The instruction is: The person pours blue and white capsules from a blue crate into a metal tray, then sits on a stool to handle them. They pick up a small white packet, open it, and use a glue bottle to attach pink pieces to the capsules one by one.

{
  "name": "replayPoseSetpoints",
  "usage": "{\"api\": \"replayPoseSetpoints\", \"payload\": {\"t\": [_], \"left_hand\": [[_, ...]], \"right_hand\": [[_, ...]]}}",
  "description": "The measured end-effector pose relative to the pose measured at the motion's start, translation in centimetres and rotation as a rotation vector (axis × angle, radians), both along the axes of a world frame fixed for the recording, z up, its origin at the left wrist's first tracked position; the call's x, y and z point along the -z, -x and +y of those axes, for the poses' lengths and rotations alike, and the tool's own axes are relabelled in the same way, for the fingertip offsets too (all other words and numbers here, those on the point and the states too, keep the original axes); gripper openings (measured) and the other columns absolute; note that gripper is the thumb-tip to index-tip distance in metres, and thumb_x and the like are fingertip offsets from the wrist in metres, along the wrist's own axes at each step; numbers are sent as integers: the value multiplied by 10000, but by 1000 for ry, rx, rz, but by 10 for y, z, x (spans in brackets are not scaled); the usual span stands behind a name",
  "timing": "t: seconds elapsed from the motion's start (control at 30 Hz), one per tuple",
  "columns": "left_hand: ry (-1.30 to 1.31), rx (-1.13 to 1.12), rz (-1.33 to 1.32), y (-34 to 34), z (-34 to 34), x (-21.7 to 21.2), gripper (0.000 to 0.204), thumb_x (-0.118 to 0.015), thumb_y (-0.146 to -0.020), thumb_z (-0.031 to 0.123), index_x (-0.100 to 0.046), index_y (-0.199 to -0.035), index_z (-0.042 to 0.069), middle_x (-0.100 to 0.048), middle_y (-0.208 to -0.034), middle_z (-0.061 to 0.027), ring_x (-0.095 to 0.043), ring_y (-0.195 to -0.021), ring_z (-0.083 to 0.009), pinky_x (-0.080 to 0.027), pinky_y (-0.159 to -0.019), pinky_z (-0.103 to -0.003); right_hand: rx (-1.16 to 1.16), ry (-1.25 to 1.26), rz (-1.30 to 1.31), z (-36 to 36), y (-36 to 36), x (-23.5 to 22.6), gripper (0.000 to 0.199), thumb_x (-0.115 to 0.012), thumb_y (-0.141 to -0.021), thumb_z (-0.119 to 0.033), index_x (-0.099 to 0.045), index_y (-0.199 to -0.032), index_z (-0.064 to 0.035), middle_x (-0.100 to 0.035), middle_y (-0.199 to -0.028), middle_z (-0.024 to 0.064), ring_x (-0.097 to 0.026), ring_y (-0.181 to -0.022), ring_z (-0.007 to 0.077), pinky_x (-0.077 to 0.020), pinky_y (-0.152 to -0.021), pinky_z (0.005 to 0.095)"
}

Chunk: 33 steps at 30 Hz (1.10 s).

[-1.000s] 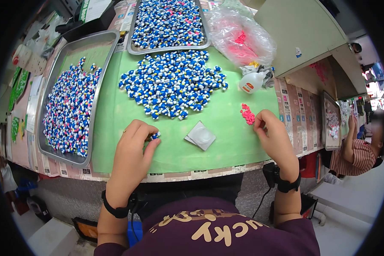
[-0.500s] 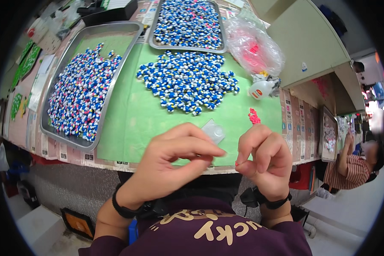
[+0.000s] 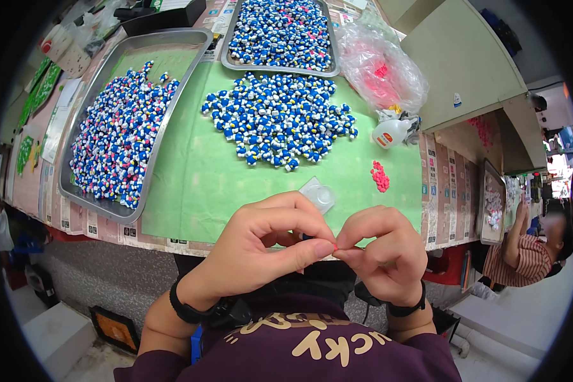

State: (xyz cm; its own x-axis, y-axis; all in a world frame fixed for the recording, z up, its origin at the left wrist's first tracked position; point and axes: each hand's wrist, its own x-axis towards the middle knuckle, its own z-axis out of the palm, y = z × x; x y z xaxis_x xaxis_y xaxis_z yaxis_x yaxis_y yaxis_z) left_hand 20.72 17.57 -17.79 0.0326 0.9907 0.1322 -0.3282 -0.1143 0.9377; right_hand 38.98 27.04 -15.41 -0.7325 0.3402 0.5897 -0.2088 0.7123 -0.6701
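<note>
My left hand (image 3: 270,239) is closed, its thumb and fingers around a small dark blue piece (image 3: 307,237) that is mostly hidden. Thumb and forefinger of my right hand (image 3: 385,251) pinch a tiny pink piece (image 3: 335,247), and the fingertips of both hands meet there. Just beyond my hands a small clear plastic dish (image 3: 318,195) sits on the green mat (image 3: 191,191). To its right lies a little heap of pink pieces (image 3: 380,177). Farther off spreads a loose pile of small blue-and-white figures (image 3: 286,121).
Metal trays full of figures stand at the left (image 3: 140,184) and the back (image 3: 334,60). At back right are a clear bag with pink pieces (image 3: 382,70), a white bottle (image 3: 389,134) and a pale cabinet (image 3: 461,63). A co-worker in a striped shirt (image 3: 522,254) sits far right.
My right hand has moved left, bringing its pink piece against my left fingertips. The dark blue piece now shows in my left hand. The pink heap is now uncovered.
</note>
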Motion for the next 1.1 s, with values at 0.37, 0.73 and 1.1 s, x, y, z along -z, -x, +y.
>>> {"api": "replayPoseSetpoints", "payload": {"t": [0.37, 0.73, 1.1], "left_hand": [[75, -53, 55, 6, 1, 12, 129, -643, -901, 39, -692, -1014, -1, -586, -985, -48, -602, -817, -95, -525, -637, -220], [36, -384, 134, 35, -15, 27, 274, -607, -875, -62, -658, -1135, 9, -584, -1040, -60, -587, -918, -111, -542, -806, -242], [-16, -383, 111, 46, -18, 32, 253, -619, -878, -60, -664, -1121, -5, -617, -1088, -93, -629, -982, -150, -540, -842, -263]], "right_hand": [[35, -207, -208, 6, 8, -8, 242, -674, -712, 112, -477, -754, -23, -624, -899, 147, -630, -764, 262, -517, -646, 325], [153, -363, -625, 44, 25, -5, 199, -541, -684, 92, -435, -765, -56, -503, -790, 73, -498, -757, 267, -380, -712, 355], [137, -403, -781, 43, 39, -15, 210, -534, -661, 104, -474, -796, -46, -537, -815, 65, -514, -775, 269, -378, -751, 347]]}}
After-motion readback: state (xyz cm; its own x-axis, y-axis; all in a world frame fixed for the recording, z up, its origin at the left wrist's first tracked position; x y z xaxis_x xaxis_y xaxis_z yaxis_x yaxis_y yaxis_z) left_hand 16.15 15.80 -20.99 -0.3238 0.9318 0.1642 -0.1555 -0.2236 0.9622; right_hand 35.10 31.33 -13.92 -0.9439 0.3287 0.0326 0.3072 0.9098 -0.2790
